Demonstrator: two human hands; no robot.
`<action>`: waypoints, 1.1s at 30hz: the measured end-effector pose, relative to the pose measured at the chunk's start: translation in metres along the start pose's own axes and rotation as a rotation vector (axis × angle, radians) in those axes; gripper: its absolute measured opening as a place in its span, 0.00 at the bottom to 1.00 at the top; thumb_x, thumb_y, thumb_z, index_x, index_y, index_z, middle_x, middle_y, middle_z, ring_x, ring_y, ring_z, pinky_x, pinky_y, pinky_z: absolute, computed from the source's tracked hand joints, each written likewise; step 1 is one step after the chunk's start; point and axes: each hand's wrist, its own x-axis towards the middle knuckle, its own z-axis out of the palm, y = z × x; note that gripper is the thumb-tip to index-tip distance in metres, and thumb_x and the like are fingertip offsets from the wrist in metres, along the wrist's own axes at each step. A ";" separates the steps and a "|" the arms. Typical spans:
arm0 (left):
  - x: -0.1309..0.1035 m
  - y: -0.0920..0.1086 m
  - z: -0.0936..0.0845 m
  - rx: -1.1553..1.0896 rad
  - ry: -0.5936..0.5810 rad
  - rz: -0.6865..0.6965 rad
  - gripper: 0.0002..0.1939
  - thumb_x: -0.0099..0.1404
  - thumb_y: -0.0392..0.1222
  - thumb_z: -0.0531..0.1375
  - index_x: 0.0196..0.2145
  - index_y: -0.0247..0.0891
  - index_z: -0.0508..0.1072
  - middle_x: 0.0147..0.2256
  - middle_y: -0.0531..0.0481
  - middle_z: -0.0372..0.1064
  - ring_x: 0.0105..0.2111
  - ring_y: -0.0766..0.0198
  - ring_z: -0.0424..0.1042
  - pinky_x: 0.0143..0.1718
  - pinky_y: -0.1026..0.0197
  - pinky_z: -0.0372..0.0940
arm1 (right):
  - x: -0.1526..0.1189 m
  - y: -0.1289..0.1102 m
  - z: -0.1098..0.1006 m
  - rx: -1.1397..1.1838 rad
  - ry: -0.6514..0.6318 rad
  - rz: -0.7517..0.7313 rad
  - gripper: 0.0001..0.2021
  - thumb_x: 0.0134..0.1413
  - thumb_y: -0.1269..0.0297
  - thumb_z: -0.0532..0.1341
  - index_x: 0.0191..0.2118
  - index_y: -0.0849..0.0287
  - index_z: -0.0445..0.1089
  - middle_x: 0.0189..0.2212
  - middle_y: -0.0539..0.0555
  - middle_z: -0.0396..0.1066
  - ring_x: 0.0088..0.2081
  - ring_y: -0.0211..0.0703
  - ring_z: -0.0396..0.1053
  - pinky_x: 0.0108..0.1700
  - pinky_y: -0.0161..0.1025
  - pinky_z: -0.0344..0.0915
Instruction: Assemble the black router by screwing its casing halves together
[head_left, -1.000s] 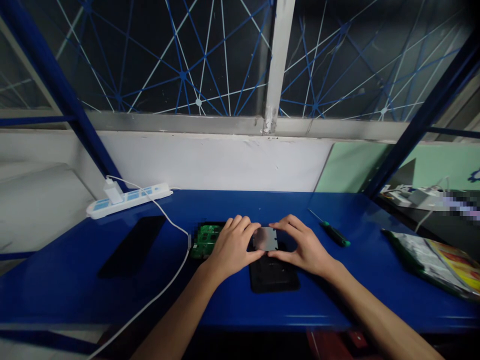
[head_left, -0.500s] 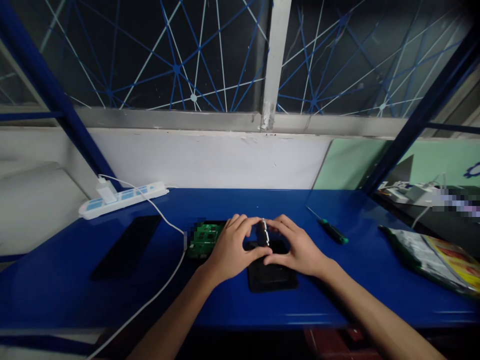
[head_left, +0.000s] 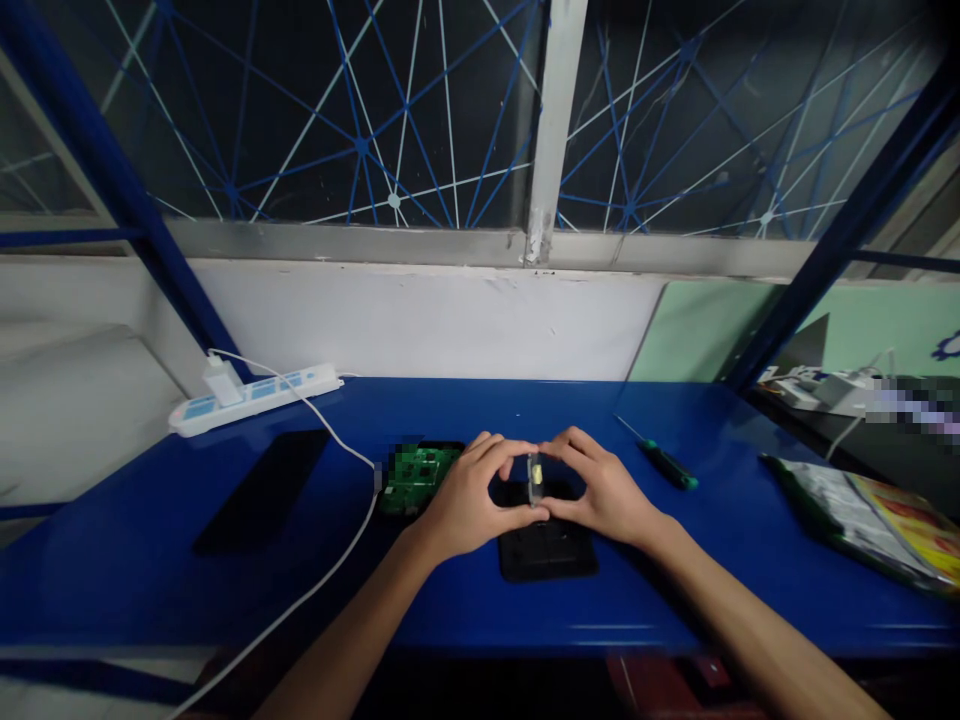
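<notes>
Head view: we look down on a blue table (head_left: pixel 517 615) with both our hands at work near its middle
Small metal piece (head_left: pixel 535 480): held up between our two hands, over the black case part (head_left: pixel 547 555); a second ago we saw its broad silvery face, half a second ago a leaning dark edge with bright spots, and now it stands nearly upright, narrow, showing a yellowish patch
Left hand (head_left: pixel 469 500): our grip is curved, fingertips at the top of the piece and thumb at its bottom, parted only by its height
Right hand (head_left: pixel 609 492): our grip mirrors that, fingers above and thumb below, also on the piece
Green circuit board (head_left: pixel 420 475): just beyond our left hand, more of it uncovered than a second ago, partly blurred out
Screwdriver (head_left: pixel 670 465): lying to the right of our right hand, apart from it, where it lay before
Black slab (head_left: pixel 262 490): flat on the left, unmoved, with the white cable (head_left: pixel 330 562) running between it and the board
</notes>
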 end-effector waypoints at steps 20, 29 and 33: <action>0.002 -0.010 -0.003 0.255 0.014 -0.095 0.24 0.59 0.45 0.71 0.51 0.44 0.70 0.34 0.54 0.64 0.36 0.55 0.67 0.45 0.50 0.63 | -0.003 0.008 -0.009 0.006 -0.018 0.054 0.25 0.58 0.54 0.66 0.59 0.54 0.64 0.46 0.58 0.68 0.47 0.51 0.70 0.49 0.48 0.71; -0.001 -0.008 -0.003 0.331 0.027 -0.055 0.26 0.58 0.46 0.71 0.52 0.44 0.70 0.43 0.49 0.65 0.44 0.50 0.63 0.45 0.50 0.63 | -0.002 0.003 -0.012 0.054 -0.027 0.055 0.23 0.57 0.54 0.67 0.56 0.53 0.67 0.45 0.58 0.69 0.46 0.51 0.71 0.47 0.50 0.71; -0.001 -0.005 -0.002 0.345 -0.010 -0.047 0.26 0.58 0.47 0.72 0.52 0.45 0.70 0.43 0.49 0.63 0.43 0.51 0.63 0.44 0.49 0.64 | -0.002 0.001 -0.010 0.060 -0.045 0.042 0.24 0.56 0.52 0.67 0.55 0.53 0.67 0.45 0.58 0.69 0.47 0.51 0.71 0.48 0.50 0.72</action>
